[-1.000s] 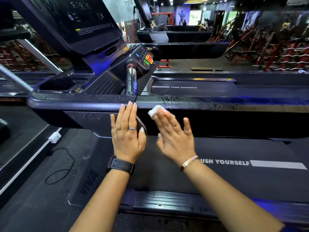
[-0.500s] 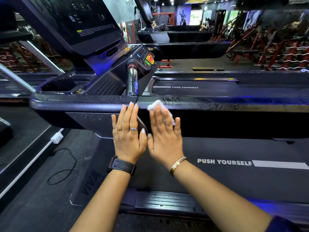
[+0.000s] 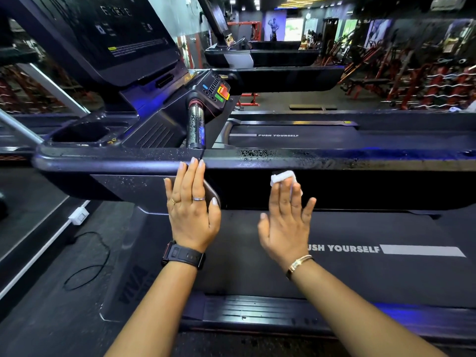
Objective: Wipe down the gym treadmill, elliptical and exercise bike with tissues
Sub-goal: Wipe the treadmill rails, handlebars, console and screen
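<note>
As we likely brace ourselves for the wiping stroke, our left grip [image 3: 192, 215] lies flat on the treadmill rail [image 3: 360, 163], fingers straight and together. Our right grip [image 3: 286, 228], fingers spread, presses the tissue [image 3: 280, 177] against the rail's dark side face, just below its wet top.

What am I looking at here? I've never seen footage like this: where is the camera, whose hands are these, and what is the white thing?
There is no robot. The single view comes from a camera worn on a person's head, looking forward and down at their own two bare hands. In front of them is a gym treadmill, with its console at the upper left and its belt below. The left hand lies flat against the side of the treadmill's side rail. The right hand presses a white tissue against the rail's dark side with straight fingers. Droplets sit on top of the rail.
</note>
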